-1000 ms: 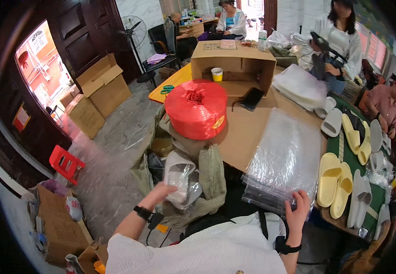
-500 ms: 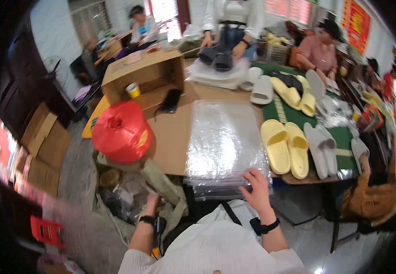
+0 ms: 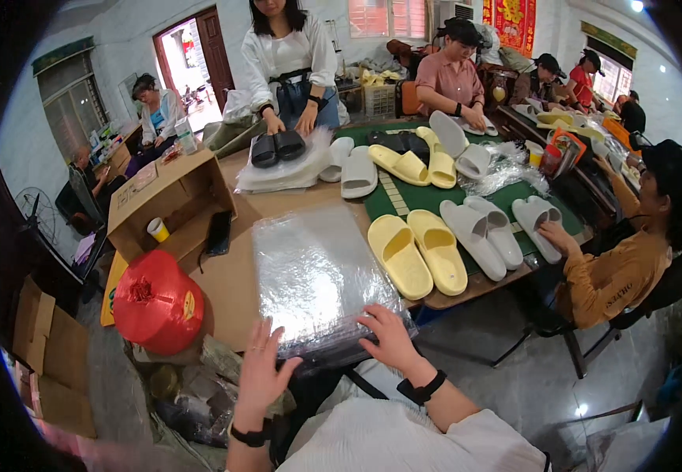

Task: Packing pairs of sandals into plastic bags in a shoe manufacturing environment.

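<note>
Head view: both bare hands are at the near end of a flat stack of clear, shiny plastic bags (image 3: 309, 248) on the brown tabletop (image 3: 228, 295)
Left hand (image 3: 264, 366): open, fingers spread, at the stack's near left corner, nothing seen in its grip
Right hand (image 3: 392, 338): open, fingers a little bent, at the near right part, gripping nothing that shows; whether the fingertips press on the film cannot be told
Bags done: laid flat and roughly lined up, apparently the only part settled
Bags left: none in this stack looks filled or lifted clear, so the handling seems early; their number cannot be counted
Pale yellow moulded slide slippers (image 3: 404, 263): bare pair, just right of the stack
Light grey moulded slide slippers (image 3: 469, 240): another bare pair, right of the yellow ones
</note>
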The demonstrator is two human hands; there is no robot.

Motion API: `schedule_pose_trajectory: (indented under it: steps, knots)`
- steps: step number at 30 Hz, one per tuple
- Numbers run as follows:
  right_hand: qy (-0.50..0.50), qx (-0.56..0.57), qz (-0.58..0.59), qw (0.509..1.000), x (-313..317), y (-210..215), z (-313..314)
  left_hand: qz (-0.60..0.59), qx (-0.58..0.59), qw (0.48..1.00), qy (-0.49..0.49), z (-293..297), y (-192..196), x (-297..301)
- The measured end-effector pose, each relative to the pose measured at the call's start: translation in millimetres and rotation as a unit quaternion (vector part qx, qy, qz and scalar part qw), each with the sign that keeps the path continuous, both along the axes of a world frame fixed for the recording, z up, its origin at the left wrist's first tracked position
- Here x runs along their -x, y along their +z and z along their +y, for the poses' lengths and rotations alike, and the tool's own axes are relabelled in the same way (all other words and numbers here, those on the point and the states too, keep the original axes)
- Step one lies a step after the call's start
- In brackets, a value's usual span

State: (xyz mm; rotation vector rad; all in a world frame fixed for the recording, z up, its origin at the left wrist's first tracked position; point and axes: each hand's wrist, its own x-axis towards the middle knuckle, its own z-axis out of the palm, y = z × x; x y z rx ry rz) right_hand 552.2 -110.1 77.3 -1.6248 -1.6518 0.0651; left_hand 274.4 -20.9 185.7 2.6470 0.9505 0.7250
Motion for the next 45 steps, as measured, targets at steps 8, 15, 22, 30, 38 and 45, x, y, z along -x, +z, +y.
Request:
schedule_pose_trajectory:
  steps: [8,15,22,30,38,45]
  knots:
    - [-0.017,-0.086,0.096,0.991,-22.8,21.0,-8.4,0.045,0.022,0.999,-0.014,40.0,-90.7,-38.5]
    - [-0.259,-0.115,-0.002,0.959,-101.7,27.2,2.5,0.003,-0.002,1.000,-0.005,37.9,-96.5,-37.5]
    - [-0.250,0.161,-0.155,0.942,-156.2,14.2,30.9,0.010,0.008,1.000,0.014,32.2,-96.1,-39.2]
    - [-0.253,0.263,-0.122,0.923,-172.1,57.0,71.3,0.020,0.020,0.999,0.026,32.1,-94.5,-40.5]
    - [-0.229,0.086,-0.042,0.969,-185.0,21.7,95.4,0.027,0.002,0.999,0.028,32.0,-95.4,-39.1]
    - [-0.177,-0.007,0.071,0.982,-142.2,50.6,73.5,0.015,0.003,1.000,0.025,32.0,-97.6,-37.9]
